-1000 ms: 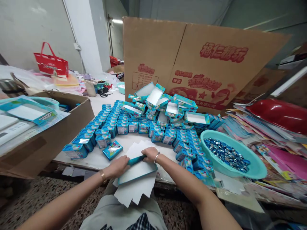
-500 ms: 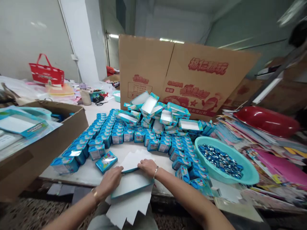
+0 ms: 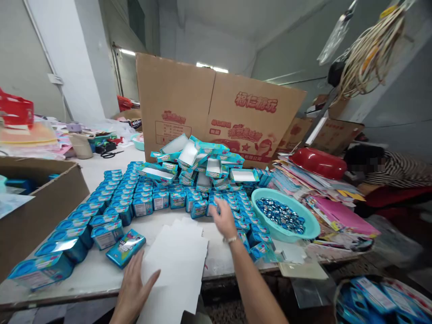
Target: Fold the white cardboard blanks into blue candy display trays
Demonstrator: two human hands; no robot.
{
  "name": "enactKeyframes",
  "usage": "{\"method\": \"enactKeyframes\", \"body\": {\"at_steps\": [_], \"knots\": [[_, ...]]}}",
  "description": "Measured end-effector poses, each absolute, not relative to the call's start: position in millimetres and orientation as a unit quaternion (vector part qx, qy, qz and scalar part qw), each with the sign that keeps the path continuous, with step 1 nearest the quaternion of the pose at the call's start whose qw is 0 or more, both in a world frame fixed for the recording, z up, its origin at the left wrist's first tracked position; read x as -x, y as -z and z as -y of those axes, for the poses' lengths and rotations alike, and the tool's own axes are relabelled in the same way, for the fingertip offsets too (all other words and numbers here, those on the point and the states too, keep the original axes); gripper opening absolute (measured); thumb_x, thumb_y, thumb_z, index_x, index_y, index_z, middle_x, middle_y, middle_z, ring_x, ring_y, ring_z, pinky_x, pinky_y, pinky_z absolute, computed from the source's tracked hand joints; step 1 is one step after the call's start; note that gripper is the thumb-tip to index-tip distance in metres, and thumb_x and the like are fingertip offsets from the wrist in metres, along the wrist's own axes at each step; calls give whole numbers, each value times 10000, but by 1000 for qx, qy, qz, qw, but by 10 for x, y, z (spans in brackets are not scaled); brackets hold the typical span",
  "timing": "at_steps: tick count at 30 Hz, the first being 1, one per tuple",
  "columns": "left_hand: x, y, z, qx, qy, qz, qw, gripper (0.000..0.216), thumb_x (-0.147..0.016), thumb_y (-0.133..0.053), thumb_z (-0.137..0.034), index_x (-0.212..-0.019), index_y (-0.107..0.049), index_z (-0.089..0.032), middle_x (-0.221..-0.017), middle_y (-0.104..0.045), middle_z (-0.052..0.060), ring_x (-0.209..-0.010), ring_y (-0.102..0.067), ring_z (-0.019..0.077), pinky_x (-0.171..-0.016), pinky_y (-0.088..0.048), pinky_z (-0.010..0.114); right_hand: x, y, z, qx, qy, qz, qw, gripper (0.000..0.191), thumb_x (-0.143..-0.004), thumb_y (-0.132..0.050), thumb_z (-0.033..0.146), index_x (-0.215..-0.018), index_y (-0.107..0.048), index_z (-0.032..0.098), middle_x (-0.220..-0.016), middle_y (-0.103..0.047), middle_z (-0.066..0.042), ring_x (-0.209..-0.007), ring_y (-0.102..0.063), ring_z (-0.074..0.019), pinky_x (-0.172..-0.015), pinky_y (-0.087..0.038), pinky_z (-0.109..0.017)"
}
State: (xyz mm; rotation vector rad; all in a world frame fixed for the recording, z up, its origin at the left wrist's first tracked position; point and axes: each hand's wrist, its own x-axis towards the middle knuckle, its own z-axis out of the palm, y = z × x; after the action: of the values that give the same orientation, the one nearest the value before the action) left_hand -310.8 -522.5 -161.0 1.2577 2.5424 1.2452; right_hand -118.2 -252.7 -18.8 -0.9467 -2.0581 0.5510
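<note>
My left hand (image 3: 133, 288) lies open with spread fingers at the table's near edge, its fingertips touching a stack of white card sheets (image 3: 177, 258). It holds nothing. My right hand (image 3: 222, 215) is stretched forward over the table, fingers apart and empty, right at the front row of small blue boxes (image 3: 202, 204). More of these boxes stand in rows (image 3: 114, 202) across the table. One blue box (image 3: 125, 247) lies flat just left of the sheets. A heap of open blue-and-white trays (image 3: 199, 162) sits behind the rows.
A teal bowl (image 3: 305, 229) of shiny blue round pieces stands right of my right hand. Behind stands a large printed cardboard sheet (image 3: 216, 108), at left a brown carton (image 3: 43, 202). Printed cards and a red bowl (image 3: 317, 163) lie right; another person (image 3: 391, 166) sits beyond.
Both hands have let go of the teal-edged tray, which is out of sight. My right hand has reached forward to the boxes, my left has slid back, and the view has swung right.
</note>
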Motion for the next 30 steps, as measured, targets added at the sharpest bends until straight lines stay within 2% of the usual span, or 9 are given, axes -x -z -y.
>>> {"method": "enactKeyframes", "body": {"at_steps": [3,5,8,12,14,17,19,23,30], "knots": [[2984,1761,5242,-452,-300,-840,-6,795,-744,-522,-563,-1369,-371,-95,-1477,-293,207,-1391,-193,339,-1106,-193,542,1026,1076,3102,534,-175,805,190,683,-778,-544,542,-1271,-522,69,-1336,-451,-241,-1287,-335,-378,-1030,-268,-507],[2895,1760,5244,-459,-254,-851,-8,742,-787,-488,-537,-1380,-364,-109,-1504,-235,200,-1407,-135,332,-1101,-143,569,1025,1415,3371,548,-174,805,146,742,-775,-541,535,-1324,-453,45,-1433,-326,-251,-1357,-204,-387,-1054,-178,-552],[2783,1717,5225,-458,-235,-858,-2,691,-822,-456,-522,-1382,-369,-125,-1517,-200,191,-1413,-113,318,-1096,-129,570,1173,1536,3544,524,-212,796,217,733,-758,-571,475,-1335,-414,51,-1433,-332,-242,-1360,-204,-369,-1073,-132,-551],[2789,1655,5215,-444,-277,-852,6,705,-803,-495,-510,-1379,-363,-127,-1502,-243,192,-1404,-147,329,-1098,-118,574,1368,1437,3468,468,-394,688,391,578,-744,-596,366,-1247,-445,124,-1186,-577,-180,-1133,-508,-308,-975,-362,-471],[2901,1541,5207,-422,-331,-843,32,747,-778,-534,-504,-1390,-337,-123,-1424,-387,199,-1355,-277,344,-1080,-191,568,1347,1368,3365,403,-537,602,432,557,-732,-606,322,-1234,-431,157,-1062,-637,-124,-982,-598,-265,-883,-448,-425],[3155,1215,5143,-372,-446,-802,140,826,-735,-595,-500,-1408,-297,-125,-1074,-647,126,-1066,-572,305,-949,-404,490,1182,1227,3180,307,-706,498,400,635,-690,-619,260,-1283,-403,192,-1051,-657,-79,-957,-622,-252,-858,-472,-411],[3296,974,5051,-339,-527,-734,262,825,-718,-622,-486,-1392,-322,-116,-888,-679,73,-893,-634,266,-848,-474,430,1082,1128,3090,257,-770,480,334,668,-691,-587,239,-1327,-383,211,-1084,-658,-67,-978,-623,-257,-866,-468,-426],[3333,759,4787,-284,-633,-555,458,658,-748,-562,-470,-1306,-460,-136,-957,-693,112,-907,-648,290,-807,-495,427,1138,1046,3113,251,-744,550,284,623,-753,-446,306,-1366,-369,219,-1147,-642,-75,-1005,-622,-273,-872,-457,-471],[3230,1001,4569,-255,-702,-458,482,746,-769,-288,-627,-1337,-417,-161,-1213,-611,131,-1090,-582,326,-949,-393,525,1489,1131,3265,317,-616,661,287,650,-870,-62,371,-1344,-432,125,-1131,-647,-129,-1080,-594,-281,-927,-413,-481]]}}
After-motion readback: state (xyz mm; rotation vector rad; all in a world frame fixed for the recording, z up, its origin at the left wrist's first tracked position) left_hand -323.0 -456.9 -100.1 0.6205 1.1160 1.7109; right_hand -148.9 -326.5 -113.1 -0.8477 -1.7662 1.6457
